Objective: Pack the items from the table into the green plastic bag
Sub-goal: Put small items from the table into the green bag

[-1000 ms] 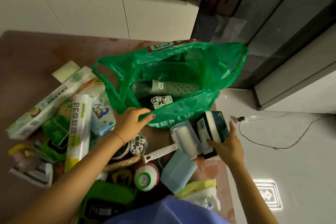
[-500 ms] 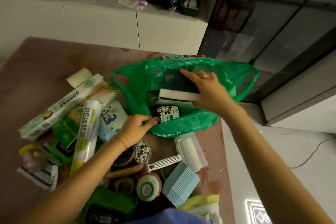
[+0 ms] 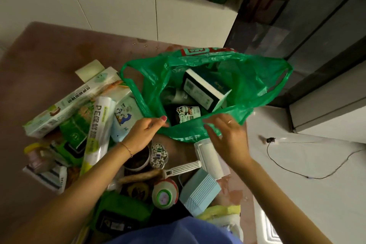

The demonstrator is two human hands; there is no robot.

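A person's left hand (image 3: pixel 145 132) pinches the near rim of the green plastic bag (image 3: pixel 249 77), apparently to keep its mouth wide, while the right hand (image 3: pixel 227 136) hangs loose-fingered and empty just above that rim, the dark box (image 3: pixel 204 90) lying tilted inside

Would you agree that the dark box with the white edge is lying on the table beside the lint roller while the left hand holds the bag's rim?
Not quite: the head view shows the dark box inside the green bag, not beside the lint roller. The left hand does hold the rim.

Thin glossy plastic — green bag (image 3: pixel 247 77)
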